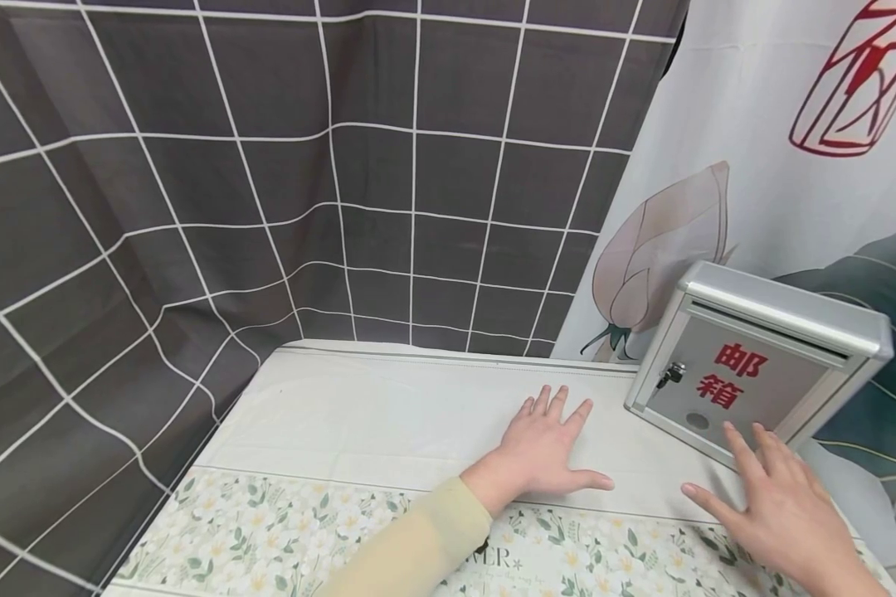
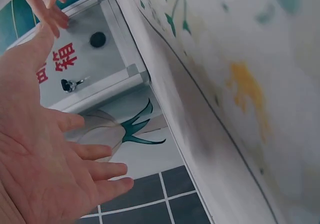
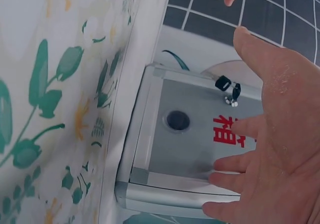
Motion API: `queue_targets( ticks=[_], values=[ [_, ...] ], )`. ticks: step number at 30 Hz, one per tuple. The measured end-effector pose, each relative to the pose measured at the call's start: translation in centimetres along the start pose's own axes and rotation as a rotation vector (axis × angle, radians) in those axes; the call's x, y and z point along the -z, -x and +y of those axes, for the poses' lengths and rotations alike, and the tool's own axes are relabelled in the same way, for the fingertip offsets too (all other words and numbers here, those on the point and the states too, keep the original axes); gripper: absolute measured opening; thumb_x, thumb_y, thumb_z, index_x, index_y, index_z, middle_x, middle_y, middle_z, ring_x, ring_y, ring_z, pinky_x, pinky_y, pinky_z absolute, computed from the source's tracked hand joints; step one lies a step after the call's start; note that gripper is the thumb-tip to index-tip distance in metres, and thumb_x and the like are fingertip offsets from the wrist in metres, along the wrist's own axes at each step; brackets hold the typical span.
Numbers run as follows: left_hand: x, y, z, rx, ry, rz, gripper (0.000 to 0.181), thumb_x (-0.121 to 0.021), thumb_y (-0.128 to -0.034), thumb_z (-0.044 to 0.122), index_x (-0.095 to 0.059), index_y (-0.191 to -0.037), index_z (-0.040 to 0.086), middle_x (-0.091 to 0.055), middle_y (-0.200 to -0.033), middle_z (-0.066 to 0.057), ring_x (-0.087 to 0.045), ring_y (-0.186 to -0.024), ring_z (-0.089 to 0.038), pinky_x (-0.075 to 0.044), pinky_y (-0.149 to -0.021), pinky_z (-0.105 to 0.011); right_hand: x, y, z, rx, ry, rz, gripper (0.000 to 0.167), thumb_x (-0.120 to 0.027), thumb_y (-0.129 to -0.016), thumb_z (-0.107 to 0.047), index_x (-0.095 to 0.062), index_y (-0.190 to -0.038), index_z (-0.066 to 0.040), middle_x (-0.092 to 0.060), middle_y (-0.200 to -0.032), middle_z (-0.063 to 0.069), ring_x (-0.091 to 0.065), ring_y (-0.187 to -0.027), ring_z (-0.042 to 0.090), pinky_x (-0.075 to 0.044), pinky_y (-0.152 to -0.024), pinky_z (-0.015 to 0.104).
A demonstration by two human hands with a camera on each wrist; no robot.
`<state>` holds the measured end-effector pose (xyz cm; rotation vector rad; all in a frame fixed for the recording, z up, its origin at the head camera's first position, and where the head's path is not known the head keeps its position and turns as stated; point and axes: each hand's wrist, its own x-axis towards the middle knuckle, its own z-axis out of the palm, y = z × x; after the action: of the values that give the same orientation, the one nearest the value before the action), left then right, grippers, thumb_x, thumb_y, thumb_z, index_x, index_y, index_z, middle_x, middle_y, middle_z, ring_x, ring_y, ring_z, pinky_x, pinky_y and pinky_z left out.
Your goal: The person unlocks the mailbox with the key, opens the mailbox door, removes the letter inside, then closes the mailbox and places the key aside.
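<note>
A silver metal box (image 1: 762, 365) with red characters stands upright at the table's right back, its door shut and small keys (image 1: 670, 376) hanging at the lock. Left of the box, my left hand (image 1: 541, 452) hovers over the table with fingers spread and nothing held. My right hand (image 1: 784, 506) is in front of the box's lower right part, fingers spread, also empty. In the left wrist view the left palm (image 2: 45, 149) faces the box (image 2: 95, 58). The right wrist view has the right palm (image 3: 285, 149) beside the box door (image 3: 185, 98), near the keys (image 3: 231, 91).
The white table (image 1: 388, 406) carries a floral printed strip (image 1: 269, 531) along its front. Behind and to the left hangs a dark curtain (image 1: 373, 174) with a white grid. A white curtain (image 1: 762, 108) with printed leaves and a red design hangs behind the box.
</note>
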<state>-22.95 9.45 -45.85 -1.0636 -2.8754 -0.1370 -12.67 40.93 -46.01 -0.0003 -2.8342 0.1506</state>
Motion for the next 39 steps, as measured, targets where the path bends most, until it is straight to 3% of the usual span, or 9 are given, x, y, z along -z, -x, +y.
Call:
queue_targets(
  ticks=[8, 12, 17, 20, 24, 27, 30, 35, 39],
  values=[
    [-0.1, -0.8, 0.6, -0.025, 0.053, 0.047, 0.113, -0.044, -0.0953, 0.095, -0.022, -0.18, 0.024, -0.029, -0.182, -0.011, -0.029, -0.168, -0.032, -0.031, -0.135, -0.042, 0.8, 0.2, 0.5, -0.021, -0.045, 0.058, 0.124, -0.083, -0.091, -0.067, -0.023, -0.173, 0.005, -0.03, -0.157, 0.051, -0.035, -0.135, 0.074, -0.034, -0.1, 0.094],
    [-0.2, -1.3, 0.5, -0.037, 0.102, 0.061, 0.113, -0.043, -0.0957, 0.095, -0.021, -0.18, 0.023, -0.033, -0.181, -0.008, -0.032, -0.166, -0.027, -0.033, -0.134, -0.036, 1.3, 0.2, 0.8, -0.072, -0.047, 0.07, 0.119, -0.082, -0.094, -0.066, -0.028, -0.168, 0.01, -0.032, -0.151, 0.05, -0.034, -0.134, 0.071, -0.038, -0.1, 0.092],
    [-0.3, -2.3, 0.2, -0.043, 0.231, 0.081, 0.11, -0.047, -0.0985, 0.091, -0.022, -0.18, 0.021, -0.039, -0.178, -0.003, -0.038, -0.163, -0.02, -0.043, -0.128, -0.036, 2.2, 0.0, 1.7, -0.143, -0.117, 0.084, 0.1, -0.074, -0.104, -0.058, -0.039, -0.156, 0.019, -0.035, -0.146, 0.05, -0.035, -0.132, 0.069, -0.037, -0.1, 0.089],
    [-0.2, -2.9, 0.0, -0.037, 0.317, 0.081, 0.108, -0.053, -0.1, 0.087, -0.023, -0.18, 0.02, -0.04, -0.177, 0.001, -0.04, -0.161, -0.016, -0.046, -0.126, -0.035, 2.8, -0.3, 2.3, -0.225, -0.161, 0.073, 0.09, -0.068, -0.11, -0.054, -0.042, -0.15, 0.022, -0.038, -0.143, 0.05, -0.045, -0.122, 0.066, -0.044, -0.095, 0.084],
    [-0.1, -3.7, -0.1, -0.015, 0.422, 0.074, 0.106, -0.057, -0.0997, 0.084, -0.024, -0.179, 0.023, -0.039, -0.178, 0.002, -0.042, -0.16, -0.015, -0.049, -0.123, -0.036, 3.4, -0.8, 2.8, -0.404, -0.204, 0.027, 0.088, -0.061, -0.113, -0.056, -0.041, -0.146, 0.024, -0.038, -0.141, 0.047, -0.054, -0.11, 0.062, -0.05, -0.091, 0.078],
    [-0.2, -4.5, -0.1, 0.018, 0.515, 0.069, 0.104, -0.058, -0.0995, 0.084, -0.025, -0.179, 0.026, -0.04, -0.177, 0.002, -0.044, -0.159, -0.016, -0.051, -0.121, -0.037, 3.7, -1.3, 3.3, -0.5, -0.238, 0.01, 0.088, -0.057, -0.114, -0.056, -0.04, -0.145, 0.024, -0.037, -0.142, 0.047, -0.053, -0.116, 0.063, -0.049, -0.096, 0.078],
    [-0.1, -5.2, -0.2, 0.043, 0.605, 0.069, 0.1, -0.059, -0.1005, 0.081, -0.026, -0.179, 0.029, -0.041, -0.177, 0.002, -0.046, -0.158, -0.017, -0.051, -0.122, -0.037, 3.9, -1.9, 4.0, -0.541, -0.278, 0.012, 0.088, -0.053, -0.115, -0.055, -0.036, -0.147, 0.026, -0.036, -0.142, 0.047, -0.049, -0.12, 0.063, -0.048, -0.097, 0.078],
    [0.2, -6.3, -0.6, 0.051, 0.696, 0.07, 0.092, -0.06, -0.1047, 0.073, -0.031, -0.178, 0.026, -0.039, -0.178, 0.003, -0.04, -0.162, -0.017, -0.043, -0.128, -0.036, 3.8, -3.2, 5.4, -0.595, -0.397, -0.034, 0.097, -0.045, -0.117, -0.058, -0.013, -0.166, 0.02, -0.025, -0.158, 0.051, -0.035, -0.144, 0.068, -0.041, -0.112, 0.083],
    [0.2, -7.0, -0.9, 0.042, 0.72, 0.075, 0.085, -0.059, -0.1088, 0.066, -0.032, -0.178, 0.023, -0.039, -0.178, 0.002, -0.037, -0.163, -0.016, -0.038, -0.131, -0.035, 3.4, -4.2, 6.9, -0.524, -0.481, -0.048, 0.097, -0.047, -0.118, -0.055, -0.003, -0.17, 0.015, -0.021, -0.163, 0.053, -0.032, -0.146, 0.072, -0.037, -0.112, 0.086]
  ],
)
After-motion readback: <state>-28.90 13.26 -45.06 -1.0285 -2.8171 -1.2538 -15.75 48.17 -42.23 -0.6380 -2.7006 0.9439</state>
